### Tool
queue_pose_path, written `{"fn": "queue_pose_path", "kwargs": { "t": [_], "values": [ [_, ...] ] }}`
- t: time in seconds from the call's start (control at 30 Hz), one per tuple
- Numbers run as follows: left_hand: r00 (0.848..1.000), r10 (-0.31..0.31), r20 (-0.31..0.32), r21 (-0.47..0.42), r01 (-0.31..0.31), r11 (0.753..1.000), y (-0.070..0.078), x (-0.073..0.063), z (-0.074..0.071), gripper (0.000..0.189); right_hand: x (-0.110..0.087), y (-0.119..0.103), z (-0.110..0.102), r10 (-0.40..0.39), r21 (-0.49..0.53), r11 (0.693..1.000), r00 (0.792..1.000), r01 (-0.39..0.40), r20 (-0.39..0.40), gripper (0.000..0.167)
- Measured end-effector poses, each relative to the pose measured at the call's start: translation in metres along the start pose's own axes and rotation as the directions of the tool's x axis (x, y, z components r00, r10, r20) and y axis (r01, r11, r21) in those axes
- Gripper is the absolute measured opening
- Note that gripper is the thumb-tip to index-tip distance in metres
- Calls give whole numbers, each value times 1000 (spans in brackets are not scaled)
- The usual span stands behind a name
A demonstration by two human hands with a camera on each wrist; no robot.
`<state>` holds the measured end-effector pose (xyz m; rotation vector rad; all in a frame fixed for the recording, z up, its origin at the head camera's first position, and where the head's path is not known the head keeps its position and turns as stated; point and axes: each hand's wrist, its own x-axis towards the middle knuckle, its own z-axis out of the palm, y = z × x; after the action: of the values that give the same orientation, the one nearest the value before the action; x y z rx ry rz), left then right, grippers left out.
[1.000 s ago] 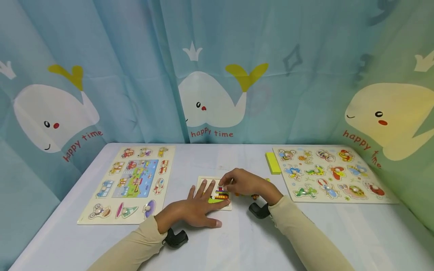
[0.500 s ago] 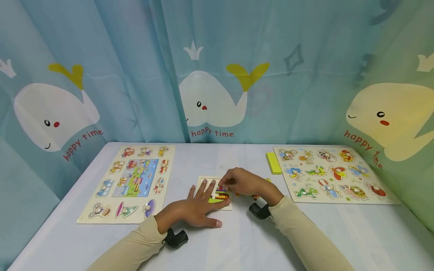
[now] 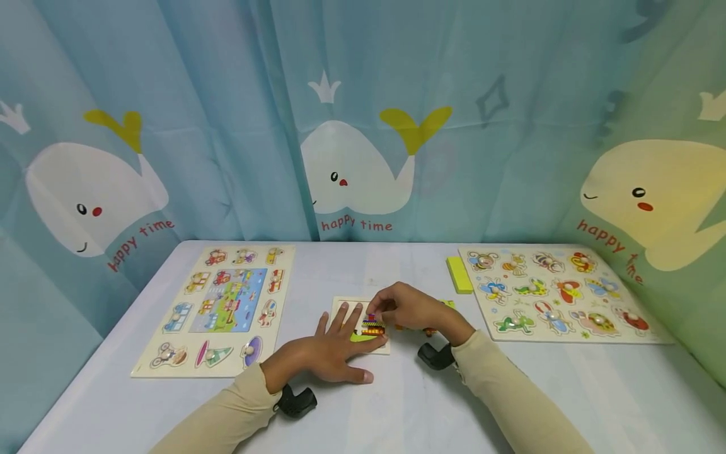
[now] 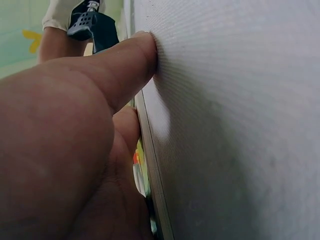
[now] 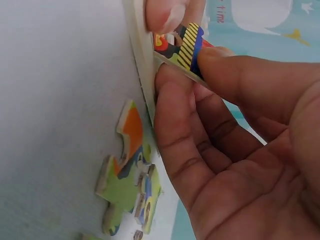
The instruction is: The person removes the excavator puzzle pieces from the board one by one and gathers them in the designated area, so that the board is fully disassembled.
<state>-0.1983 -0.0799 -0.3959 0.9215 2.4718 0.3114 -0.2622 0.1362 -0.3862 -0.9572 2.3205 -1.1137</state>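
Note:
My left hand (image 3: 334, 356) lies spread over a small jigsaw board (image 3: 383, 349), fingers straight across its left part and little finger along its lower side. In the left wrist view its thumb (image 4: 132, 57) rests on the white cloth beside the board's edge (image 4: 159, 205). At the board's right side, my right hand (image 3: 404, 308) pinches a jigsaw piece (image 5: 189, 46) with yellow-black stripes and a blue band. The piece is tilted, with its lower end right at the board. Loose jigsaw pieces (image 5: 121, 182), green and orange, lie on the cloth below the right hand.
A vehicle peg puzzle (image 3: 271, 340) lies to the left and an insect peg puzzle (image 3: 499, 309) to the right. Beside the latter is a yellow block (image 3: 459, 275). A blue whale-print curtain (image 3: 227, 157) hangs behind the table.
Both hands stay in nearly the same places, the right fingers still at the striped piece. The head view has shifted very slightly.

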Motion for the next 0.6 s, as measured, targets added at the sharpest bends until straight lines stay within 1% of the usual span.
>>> {"fn": "queue_pose_path", "kwargs": {
  "t": [0.07, 0.17, 0.3, 0.4, 0.6],
  "values": [
    [1000, 4, -3, -7, -4, 1000, 0, 0, 1, 67, -1, 0, -1, -5, 32, 999, 1000, 5, -7, 16],
    [1000, 5, -7, -10, -5, 1000, -1, 0, 1, 67, -2, -2, -3, 0, 63, 998, 999, 3, -41, 17],
    [1000, -2, -9, -12, 1, 1000, 0, 0, 0, 67, -8, -2, -9, 9, 46, 999, 995, -5, -96, 17],
    [1000, -3, -6, -20, 3, 1000, 1, 0, -1, 67, -15, 1, -14, 22, 32, 999, 994, -19, -108, 17],
    [1000, -11, -2, -31, 11, 999, 2, -1, 0, 67, -35, 13, -25, 52, 42, 998, 991, -47, -123, 17]
  ]
}}
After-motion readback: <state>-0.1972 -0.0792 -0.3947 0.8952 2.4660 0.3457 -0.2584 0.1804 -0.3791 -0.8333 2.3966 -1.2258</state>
